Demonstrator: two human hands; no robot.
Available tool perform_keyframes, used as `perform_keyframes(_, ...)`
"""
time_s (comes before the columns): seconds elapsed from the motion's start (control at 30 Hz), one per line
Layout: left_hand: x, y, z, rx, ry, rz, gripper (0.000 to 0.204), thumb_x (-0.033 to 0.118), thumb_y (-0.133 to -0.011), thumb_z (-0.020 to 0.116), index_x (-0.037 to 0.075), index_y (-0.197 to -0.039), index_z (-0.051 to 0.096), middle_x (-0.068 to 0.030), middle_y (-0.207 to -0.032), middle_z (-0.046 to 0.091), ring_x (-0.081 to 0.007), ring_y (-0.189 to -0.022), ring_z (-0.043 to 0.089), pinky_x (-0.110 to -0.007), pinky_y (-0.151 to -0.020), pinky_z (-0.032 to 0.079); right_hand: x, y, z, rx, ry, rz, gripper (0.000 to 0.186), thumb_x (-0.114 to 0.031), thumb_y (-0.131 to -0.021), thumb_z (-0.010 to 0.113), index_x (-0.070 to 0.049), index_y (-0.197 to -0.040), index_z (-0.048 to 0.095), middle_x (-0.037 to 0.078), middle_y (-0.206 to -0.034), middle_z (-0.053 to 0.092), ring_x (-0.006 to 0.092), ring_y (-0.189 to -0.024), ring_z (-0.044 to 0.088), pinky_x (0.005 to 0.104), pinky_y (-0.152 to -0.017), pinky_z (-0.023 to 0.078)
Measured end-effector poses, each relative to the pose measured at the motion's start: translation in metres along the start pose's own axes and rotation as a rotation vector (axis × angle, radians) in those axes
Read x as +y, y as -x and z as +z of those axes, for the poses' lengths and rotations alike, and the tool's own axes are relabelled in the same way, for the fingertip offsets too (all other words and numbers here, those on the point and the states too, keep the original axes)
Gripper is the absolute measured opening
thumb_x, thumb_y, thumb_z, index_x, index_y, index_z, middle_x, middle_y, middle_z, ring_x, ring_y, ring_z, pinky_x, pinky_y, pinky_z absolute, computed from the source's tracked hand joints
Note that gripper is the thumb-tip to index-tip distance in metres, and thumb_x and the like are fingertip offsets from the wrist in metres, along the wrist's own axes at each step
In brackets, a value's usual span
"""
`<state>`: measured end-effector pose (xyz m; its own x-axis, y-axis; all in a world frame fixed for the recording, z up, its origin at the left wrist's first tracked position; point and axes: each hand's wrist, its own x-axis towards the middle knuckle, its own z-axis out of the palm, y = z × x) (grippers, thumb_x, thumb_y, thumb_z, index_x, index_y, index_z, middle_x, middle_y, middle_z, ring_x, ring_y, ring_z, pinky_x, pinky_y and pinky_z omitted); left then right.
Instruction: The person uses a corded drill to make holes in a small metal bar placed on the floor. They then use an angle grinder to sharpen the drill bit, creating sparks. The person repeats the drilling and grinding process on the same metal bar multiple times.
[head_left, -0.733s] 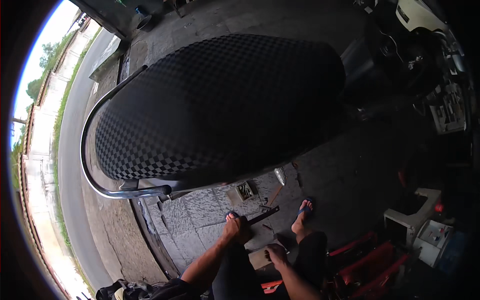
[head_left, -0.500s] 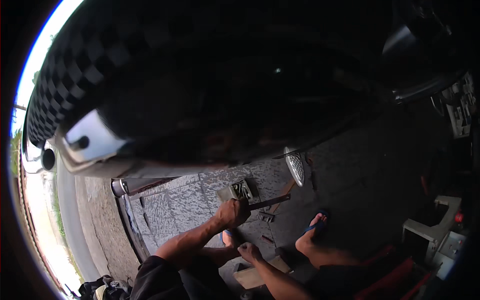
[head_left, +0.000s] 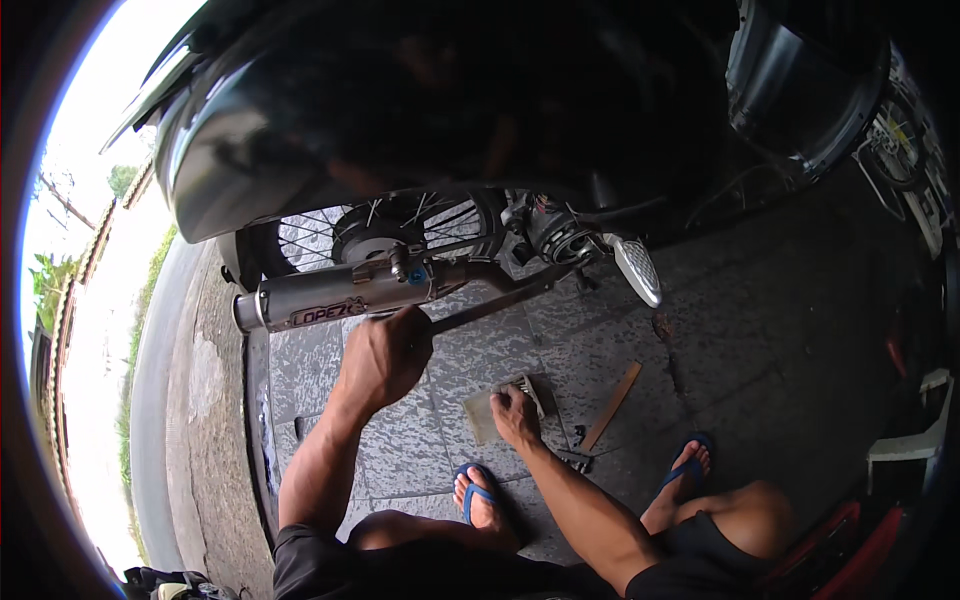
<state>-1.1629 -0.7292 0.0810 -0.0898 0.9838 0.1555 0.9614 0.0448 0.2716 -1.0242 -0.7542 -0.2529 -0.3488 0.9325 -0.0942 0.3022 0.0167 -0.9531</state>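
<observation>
My left hand (head_left: 385, 360) is wrapped round one end of a long, flat, dark metal bar (head_left: 490, 307); its exact kind does not show. The bar slants up to the right, and its far end overlaps the engine (head_left: 560, 235) in view; whether they touch I cannot tell. Just above my left fist lies the silver exhaust muffler (head_left: 345, 292) of a motorcycle. My right hand (head_left: 515, 417) is closed, lower down, in front of a small open box (head_left: 482, 422) of metal pieces on the floor. What its fingers hold, if anything, is hidden.
The motorcycle's dark body (head_left: 480, 110) hangs over the scene, with its spoked rear wheel (head_left: 420, 222) and ribbed metal pedal (head_left: 635, 268) below. A wooden strip (head_left: 612, 405) lies on the tiled floor. My sandalled feet flank it, and a pale stool (head_left: 910, 445) stands at right.
My view has shifted, bringing the muffler, wheel and engine into sight. My left hand has moved up and left with the bar toward the engine; my right hand is now by the box.
</observation>
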Motion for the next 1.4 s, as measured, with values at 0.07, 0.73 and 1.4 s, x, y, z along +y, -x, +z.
perform_keyframes(0.07, 0.005, -0.015, -0.026, 0.094, -0.1, 0.045, 0.008, 0.012, -0.088, 0.064, 0.005, -0.087, 0.062, -0.0203, -0.074, 0.066, -0.0448, -0.072, 0.066, -0.052, -0.061, 0.051, -0.023, -0.01, 0.007, -0.062, -0.158, 0.041, 0.026, -0.029, -0.095, 0.061, -0.005, -0.087, 0.065, 0.02, -0.085, 0.07, 0.0413, -0.081, 0.069, 0.0474, -0.069, 0.053)
perform_keyframes(0.73, -0.069, -0.123, -0.044, -0.079, -0.606, 0.424, 0.02, 0.009, -0.079, 0.073, 0.017, -0.097, 0.076, -0.0068, -0.09, 0.074, -0.0265, -0.087, 0.073, -0.037, -0.075, 0.06, -0.029, 0.035, 0.0, -0.221, 0.116, -0.101, 0.018, -0.022, -0.098, 0.06, -0.005, -0.101, 0.068, 0.016, -0.105, 0.063, 0.0361, -0.096, 0.066, 0.0447, -0.08, 0.054)
perform_keyframes(1.4, -0.086, -0.129, -0.061, -0.13, -0.403, 0.367, 0.02, 0.032, -0.094, 0.065, 0.021, -0.102, 0.08, -0.0061, -0.095, 0.077, -0.0249, -0.092, 0.073, -0.038, -0.083, 0.058, -0.04, 0.053, -0.017, -0.164, 0.122, -0.146, 0.032, -0.03, -0.091, 0.06, -0.001, -0.099, 0.07, 0.025, -0.097, 0.072, 0.0438, -0.094, 0.069, 0.0474, -0.08, 0.055)
